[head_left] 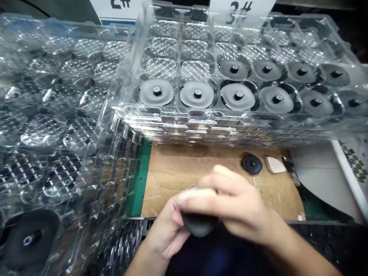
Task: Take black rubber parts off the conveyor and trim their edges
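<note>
Near the bottom centre, my left hand [169, 230] is wrapped round a dark rounded part [199, 225], holding it from the left. Over the same part lies my right hand [230, 199], its fingers bent and blurred by motion; whatever they pinch on top is hidden. Beyond my hands, a black disc [252, 164] with a small central stub rests on the brown cardboard [172, 165]. Beside it sits a pale wedge-shaped block [275, 165].
A stack of clear trays [218, 115] stands behind, its front rows holding several grey discs [197, 94]. More clear trays [57, 103] fill the left, with a dark part [31, 241] at the lower left. A white-edged panel [349, 180] stands right.
</note>
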The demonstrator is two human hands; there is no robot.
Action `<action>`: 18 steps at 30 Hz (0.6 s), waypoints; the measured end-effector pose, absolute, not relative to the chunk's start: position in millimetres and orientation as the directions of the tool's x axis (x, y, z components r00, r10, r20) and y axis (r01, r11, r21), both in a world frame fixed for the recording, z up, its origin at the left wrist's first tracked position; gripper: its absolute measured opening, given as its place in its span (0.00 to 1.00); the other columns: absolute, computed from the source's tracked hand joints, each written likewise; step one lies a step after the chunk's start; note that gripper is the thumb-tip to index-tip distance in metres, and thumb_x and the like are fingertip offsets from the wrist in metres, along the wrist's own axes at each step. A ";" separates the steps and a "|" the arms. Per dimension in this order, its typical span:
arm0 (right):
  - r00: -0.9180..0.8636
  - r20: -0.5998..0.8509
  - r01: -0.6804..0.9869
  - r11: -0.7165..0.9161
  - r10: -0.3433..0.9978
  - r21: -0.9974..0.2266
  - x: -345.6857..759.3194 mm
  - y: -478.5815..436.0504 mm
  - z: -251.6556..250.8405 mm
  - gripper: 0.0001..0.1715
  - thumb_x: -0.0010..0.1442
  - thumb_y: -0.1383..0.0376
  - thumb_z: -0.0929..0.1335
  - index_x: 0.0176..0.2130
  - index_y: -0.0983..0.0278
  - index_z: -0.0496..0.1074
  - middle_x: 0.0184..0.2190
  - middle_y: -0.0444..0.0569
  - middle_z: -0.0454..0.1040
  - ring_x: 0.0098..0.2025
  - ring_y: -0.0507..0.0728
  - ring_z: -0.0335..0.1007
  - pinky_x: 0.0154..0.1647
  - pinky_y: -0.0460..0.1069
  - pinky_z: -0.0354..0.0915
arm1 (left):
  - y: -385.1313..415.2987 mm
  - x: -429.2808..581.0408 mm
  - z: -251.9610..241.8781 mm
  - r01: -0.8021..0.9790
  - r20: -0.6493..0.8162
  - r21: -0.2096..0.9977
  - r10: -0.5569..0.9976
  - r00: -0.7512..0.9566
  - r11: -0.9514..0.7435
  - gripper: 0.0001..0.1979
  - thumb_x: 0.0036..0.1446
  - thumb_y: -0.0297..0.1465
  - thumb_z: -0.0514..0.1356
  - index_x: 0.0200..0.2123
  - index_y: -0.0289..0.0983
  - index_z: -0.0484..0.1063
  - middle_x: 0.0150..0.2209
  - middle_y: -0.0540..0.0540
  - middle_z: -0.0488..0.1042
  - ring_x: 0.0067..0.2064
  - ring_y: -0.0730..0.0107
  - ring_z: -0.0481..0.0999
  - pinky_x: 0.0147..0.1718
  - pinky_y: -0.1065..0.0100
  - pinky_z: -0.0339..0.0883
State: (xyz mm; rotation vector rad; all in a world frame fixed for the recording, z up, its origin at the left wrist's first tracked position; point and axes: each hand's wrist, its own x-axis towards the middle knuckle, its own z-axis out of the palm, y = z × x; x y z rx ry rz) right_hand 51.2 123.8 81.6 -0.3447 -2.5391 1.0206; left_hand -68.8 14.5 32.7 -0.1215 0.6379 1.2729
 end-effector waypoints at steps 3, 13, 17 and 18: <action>-0.769 0.091 0.346 0.532 0.633 -0.773 63.5 134.4 56.3 0.16 0.62 0.72 0.60 0.46 0.63 0.70 0.37 0.49 0.71 0.38 0.53 0.66 0.39 0.48 0.62 | 17.4 -72.4 23.8 -0.933 -0.449 0.213 0.877 0.169 0.289 0.27 0.38 0.40 0.67 0.45 0.38 0.73 0.43 0.44 0.77 0.42 0.55 0.77 0.40 0.65 0.70; -0.637 -0.164 0.604 0.356 0.753 -0.713 86.8 114.6 -5.2 0.14 0.62 0.69 0.60 0.45 0.61 0.71 0.34 0.49 0.73 0.36 0.56 0.68 0.36 0.51 0.65 | 23.7 -80.4 18.1 -0.944 -0.427 0.191 0.889 0.166 0.268 0.27 0.41 0.38 0.66 0.47 0.40 0.71 0.47 0.44 0.75 0.47 0.54 0.74 0.43 0.65 0.69; -0.671 0.037 0.488 0.479 0.741 -0.730 69.6 125.9 53.8 0.19 0.63 0.69 0.60 0.52 0.55 0.64 0.40 0.47 0.72 0.37 0.54 0.66 0.36 0.49 0.61 | 23.0 -76.7 19.2 -0.934 -0.486 0.206 0.859 0.162 0.292 0.29 0.38 0.39 0.67 0.47 0.36 0.71 0.44 0.41 0.76 0.46 0.52 0.75 0.45 0.62 0.68; -0.775 0.104 0.369 0.579 0.624 -0.727 64.0 127.5 66.6 0.19 0.63 0.69 0.60 0.53 0.54 0.64 0.38 0.46 0.73 0.35 0.54 0.66 0.35 0.49 0.60 | 22.5 -75.6 19.8 -0.929 -0.525 0.218 0.838 0.145 0.298 0.29 0.38 0.38 0.67 0.46 0.35 0.72 0.42 0.40 0.77 0.45 0.51 0.75 0.45 0.60 0.67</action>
